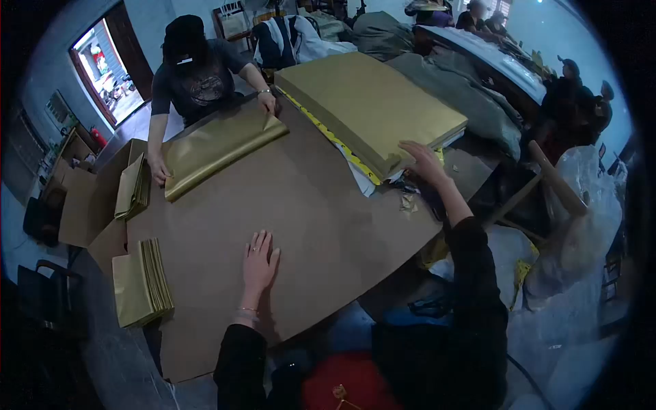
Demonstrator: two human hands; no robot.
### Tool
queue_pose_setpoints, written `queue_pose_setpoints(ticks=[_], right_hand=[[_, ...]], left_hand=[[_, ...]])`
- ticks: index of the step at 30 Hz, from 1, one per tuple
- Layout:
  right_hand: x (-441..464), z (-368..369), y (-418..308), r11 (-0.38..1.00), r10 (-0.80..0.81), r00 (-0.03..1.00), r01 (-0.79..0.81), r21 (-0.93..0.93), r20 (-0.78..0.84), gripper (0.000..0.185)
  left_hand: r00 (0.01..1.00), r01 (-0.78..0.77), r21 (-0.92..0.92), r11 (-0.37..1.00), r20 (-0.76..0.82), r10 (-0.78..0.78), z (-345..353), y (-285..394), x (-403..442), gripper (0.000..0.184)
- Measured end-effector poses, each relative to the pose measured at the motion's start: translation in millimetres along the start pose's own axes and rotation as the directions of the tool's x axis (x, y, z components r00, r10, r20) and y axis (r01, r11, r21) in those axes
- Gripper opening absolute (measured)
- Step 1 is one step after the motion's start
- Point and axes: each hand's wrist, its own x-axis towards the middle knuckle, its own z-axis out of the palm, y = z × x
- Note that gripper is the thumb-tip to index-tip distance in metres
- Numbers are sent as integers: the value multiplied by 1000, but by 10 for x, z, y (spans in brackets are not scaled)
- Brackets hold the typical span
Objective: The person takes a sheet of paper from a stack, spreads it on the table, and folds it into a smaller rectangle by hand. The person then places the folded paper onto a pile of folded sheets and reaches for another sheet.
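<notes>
My left hand (260, 263) lies flat on the brown board (314, 232) covering the table, fingers spread, holding nothing. At the near right corner of a thick stack of gold sheets (376, 102), my right hand (424, 162) rests with its fingers apart. Yellow and white wrapping (359, 164) shows along the stack's left edge. Across the table a person in a dark cap (195, 75) has both hands on a gold sheet (222, 152) that is partly folded over.
Folded gold bundles (143, 283) stand at the board's left edge, near an open cardboard box (96, 198). Small scraps (408, 203) lie by the stack. Clear plastic bags (581, 232) and wooden legs are at the right. Other people sit at the back right.
</notes>
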Motion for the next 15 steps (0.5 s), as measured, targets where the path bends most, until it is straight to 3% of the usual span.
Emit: queue_pose_setpoints(ticks=[2, 3, 5, 8, 15], right_hand=[[69, -23, 115, 996, -72, 969, 58, 66, 236, 48], [121, -46, 94, 996, -73, 968, 59, 66, 238, 48], [224, -116, -25, 965, 159, 861, -239, 109, 483, 51], [317, -54, 14, 994, 84, 867, -107, 18, 492, 46], [424, 4, 164, 986, 60, 834, -136, 99, 549, 40]], left_hand=[[1000, -5, -15, 1000, -28, 4, 8, -1, 4, 51], [1000, -3, -16, 1000, -28, 2, 11, 5, 8, 51], [1000, 7, -37, 999, -25, -8, 21, -7, 0, 50], [1000, 26, -46, 999, -9, -27, -31, 36, -5, 50], [999, 53, -46, 998, 12, -52, -80, 72, 1, 48]])
